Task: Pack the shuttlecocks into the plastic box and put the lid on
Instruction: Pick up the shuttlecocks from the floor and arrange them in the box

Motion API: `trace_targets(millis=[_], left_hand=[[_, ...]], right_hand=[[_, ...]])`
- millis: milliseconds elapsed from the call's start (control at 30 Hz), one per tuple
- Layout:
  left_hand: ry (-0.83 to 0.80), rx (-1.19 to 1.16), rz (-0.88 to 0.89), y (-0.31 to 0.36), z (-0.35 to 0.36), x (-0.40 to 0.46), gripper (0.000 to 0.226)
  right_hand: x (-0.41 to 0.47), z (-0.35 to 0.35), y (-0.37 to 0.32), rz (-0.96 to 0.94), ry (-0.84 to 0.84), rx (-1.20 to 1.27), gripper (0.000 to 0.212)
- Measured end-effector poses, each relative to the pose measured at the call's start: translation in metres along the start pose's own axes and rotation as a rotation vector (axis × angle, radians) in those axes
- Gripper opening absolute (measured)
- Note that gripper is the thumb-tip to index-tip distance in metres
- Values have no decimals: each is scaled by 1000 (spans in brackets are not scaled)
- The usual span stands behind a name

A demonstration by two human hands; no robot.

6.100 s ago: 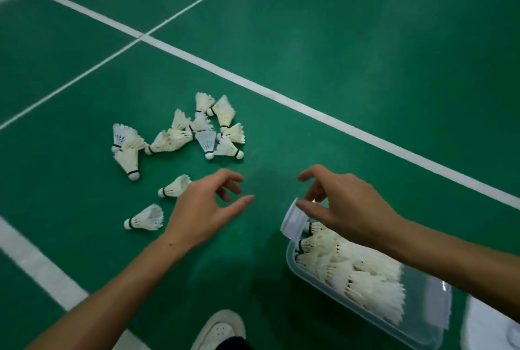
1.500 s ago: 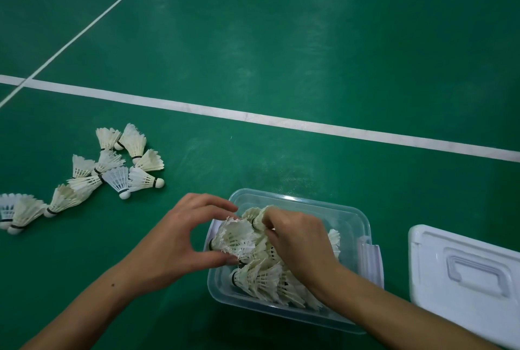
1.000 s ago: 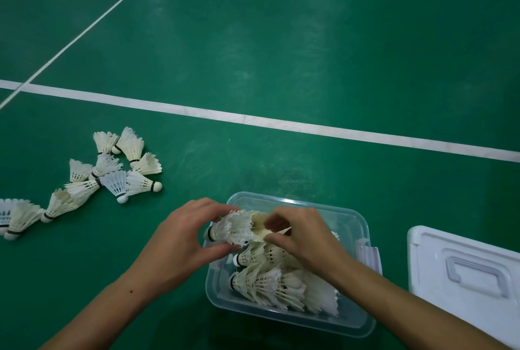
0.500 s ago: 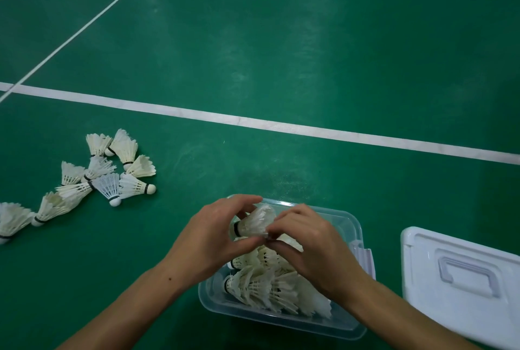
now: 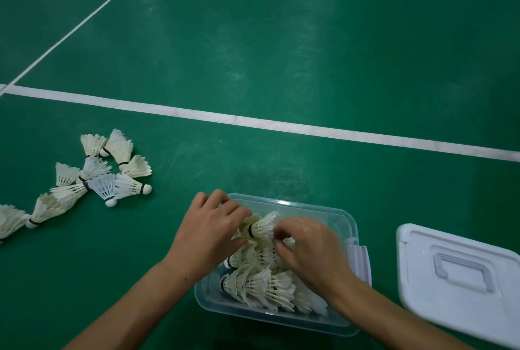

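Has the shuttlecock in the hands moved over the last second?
Yes. The shuttlecock went from the box's left edge toward its middle.

1. The shuttlecock between the fingers of both hands has white feathers and a black band near its cork
2. The plastic box beneath the fingers is clear
3. The lid right of the fingers is white
4. The floor is green with white lines
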State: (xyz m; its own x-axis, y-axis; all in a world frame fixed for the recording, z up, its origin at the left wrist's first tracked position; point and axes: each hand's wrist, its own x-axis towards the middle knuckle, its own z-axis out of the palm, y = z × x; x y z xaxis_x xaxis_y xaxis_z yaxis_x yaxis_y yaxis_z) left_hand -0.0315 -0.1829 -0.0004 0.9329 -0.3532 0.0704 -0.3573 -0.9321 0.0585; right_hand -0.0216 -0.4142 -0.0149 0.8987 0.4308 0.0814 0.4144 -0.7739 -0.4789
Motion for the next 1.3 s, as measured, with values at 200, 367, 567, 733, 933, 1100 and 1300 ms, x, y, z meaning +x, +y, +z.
trace_targets(millis=[200, 367, 567, 733, 933, 1100, 1300], left_hand=[[73, -35, -28, 3, 9, 7, 52], [74, -45, -51, 8, 16, 9, 55], [43, -24, -27, 7, 9, 5, 55], [-16, -151, -43, 1, -7, 1, 53], [185, -556, -312, -23, -44, -5, 45], [303, -664, -507, -73, -40, -41, 30], [344, -683, -777, -142, -13, -102, 19]], right_hand=[[12, 7, -2, 24, -55, -4, 4], [21, 12, -2, 86, -168, 77, 11], [15, -7, 3, 121, -263, 254, 37], [18, -33, 7, 137, -184, 286, 33], [59, -57, -26, 13, -179, 189, 29], [98, -44, -75, -128, -270, 100, 29], [157, 19, -137, -309, -393, -25, 25]])
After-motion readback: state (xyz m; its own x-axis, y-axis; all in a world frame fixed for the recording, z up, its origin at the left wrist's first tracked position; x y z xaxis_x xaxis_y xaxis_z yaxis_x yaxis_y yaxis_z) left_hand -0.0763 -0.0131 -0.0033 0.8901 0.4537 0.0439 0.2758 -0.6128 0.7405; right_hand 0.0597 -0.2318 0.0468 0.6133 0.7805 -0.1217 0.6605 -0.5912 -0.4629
